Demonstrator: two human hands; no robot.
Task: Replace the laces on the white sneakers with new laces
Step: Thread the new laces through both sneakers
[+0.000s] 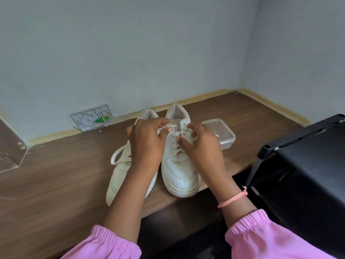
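The right sneaker (180, 161) stands on the wooden desk (65, 174), its mate (123, 171) just beside it to the left. The left hand (147, 143) pinches the lace end (170, 126) near the top eyelets; the right hand (200, 144) has its fingers curled at the opposite eyelets (whether it grips lace I cannot tell). The tip could fray or miss its eyelet if pushed crooked, and a hard tug might drag the shoe off the near edge. A clear plastic tub (221, 134) sits behind the right hand, a black stand (308, 157) crowding that side.
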